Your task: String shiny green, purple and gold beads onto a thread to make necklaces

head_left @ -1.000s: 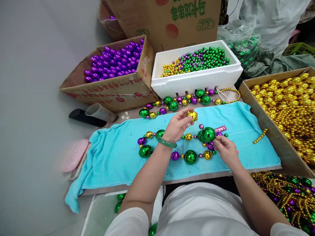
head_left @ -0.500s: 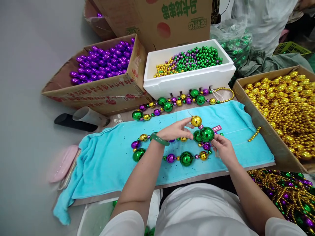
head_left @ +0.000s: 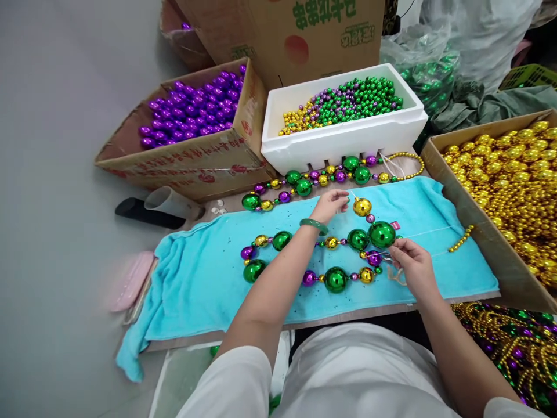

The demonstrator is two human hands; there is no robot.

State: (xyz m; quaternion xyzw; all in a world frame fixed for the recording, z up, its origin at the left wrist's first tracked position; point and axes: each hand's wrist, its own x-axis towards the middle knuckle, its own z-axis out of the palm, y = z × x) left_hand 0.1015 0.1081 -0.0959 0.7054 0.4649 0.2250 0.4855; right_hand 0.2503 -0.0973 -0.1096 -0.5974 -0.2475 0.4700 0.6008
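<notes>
My left hand [head_left: 333, 204], a green bangle [head_left: 314, 226] on its wrist, is closed in a pinch on the thin white string above a shiny gold bead [head_left: 362, 206]. Below that bead on the string are a small purple bead [head_left: 370, 218] and a large green bead [head_left: 382, 234]. My right hand [head_left: 411, 264] has its fingertips pinched on the string beside the large green bead. A beige loop [head_left: 397, 276] shows under the right fingers; its kind is unclear. A loop of strung green, purple and gold beads [head_left: 335, 279] lies on the blue towel [head_left: 195, 278], partly behind my left arm.
A finished-looking bead strand [head_left: 303, 187] lies behind the towel. Farther back stand a carton of purple beads [head_left: 174, 168] and a white foam box [head_left: 343, 142] of small beads. At the right is a carton of gold beads [head_left: 439, 168]. A pink case [head_left: 133, 281] sits left.
My left hand has moved off the gold bead, up and back to the string above it. My right hand stays beside the large green bead. The view has shifted slightly.
</notes>
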